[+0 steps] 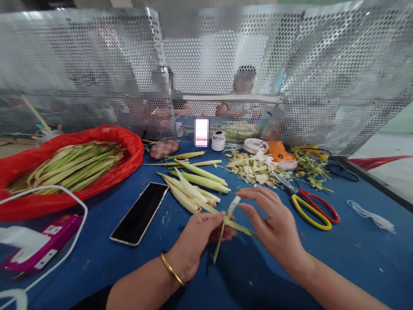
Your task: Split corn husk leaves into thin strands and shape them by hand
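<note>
My left hand (206, 230), a gold bangle at its wrist, pinches a small cross of folded corn husk strips (228, 221) between thumb and fingers. Strip ends stick out upward, to the right and downward. My right hand (274, 219) has its index finger and thumb at the pale upper strip end, loosely gripping it; its other fingers are bent. Just beyond my hands lie several corn husks (206, 181), pale green to yellow. To the right, scissors (311, 209) with one yellow and one red handle rest with their blades toward the scraps.
A red plastic bag (129, 146) of long leaves stands left. Nearby are a black-screened phone (140, 213), a magenta power strip (54, 241) and a white cable (82, 206). Husk scraps (251, 168), a tape roll (256, 146) and white string (371, 215) lie right. People sit behind a perforated metal screen (206, 51).
</note>
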`<state>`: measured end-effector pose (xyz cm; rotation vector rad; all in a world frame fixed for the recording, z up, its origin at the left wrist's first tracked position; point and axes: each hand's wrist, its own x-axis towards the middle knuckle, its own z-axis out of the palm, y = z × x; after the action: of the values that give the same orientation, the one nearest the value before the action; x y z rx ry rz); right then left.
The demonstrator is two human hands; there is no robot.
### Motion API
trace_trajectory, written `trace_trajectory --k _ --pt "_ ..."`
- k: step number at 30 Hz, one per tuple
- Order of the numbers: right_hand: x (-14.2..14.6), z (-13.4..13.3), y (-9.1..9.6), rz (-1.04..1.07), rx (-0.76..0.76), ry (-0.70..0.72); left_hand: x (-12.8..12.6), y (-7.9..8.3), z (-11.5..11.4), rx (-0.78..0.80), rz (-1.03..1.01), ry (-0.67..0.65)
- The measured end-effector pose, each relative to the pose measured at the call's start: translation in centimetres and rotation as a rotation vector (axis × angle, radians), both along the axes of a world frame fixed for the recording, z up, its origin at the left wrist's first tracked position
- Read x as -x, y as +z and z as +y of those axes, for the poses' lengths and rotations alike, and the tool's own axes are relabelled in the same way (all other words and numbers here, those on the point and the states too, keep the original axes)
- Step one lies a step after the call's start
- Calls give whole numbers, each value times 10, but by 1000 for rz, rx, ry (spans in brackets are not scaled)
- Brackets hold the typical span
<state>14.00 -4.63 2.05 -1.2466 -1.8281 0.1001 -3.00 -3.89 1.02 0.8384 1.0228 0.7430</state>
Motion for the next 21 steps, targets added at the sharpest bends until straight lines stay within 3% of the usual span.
trace_trajectory --k 3,6,10,14,21 --pt "1 -8 6 -24 -43 -22 4 4 6 -46 -96 108" --pt "11 -15 3 -108 143 102 4 5 6 -75 -184 177" --pt "23 -14 -13 -70 347 145 0 3 3 -80 -232 197" --pt "26 -11 -21 -54 301 199 -2 2 3 -66 -247 220" --pt "23 -9 -15 -109 256 284 -3 -4 3 7 -253 266"
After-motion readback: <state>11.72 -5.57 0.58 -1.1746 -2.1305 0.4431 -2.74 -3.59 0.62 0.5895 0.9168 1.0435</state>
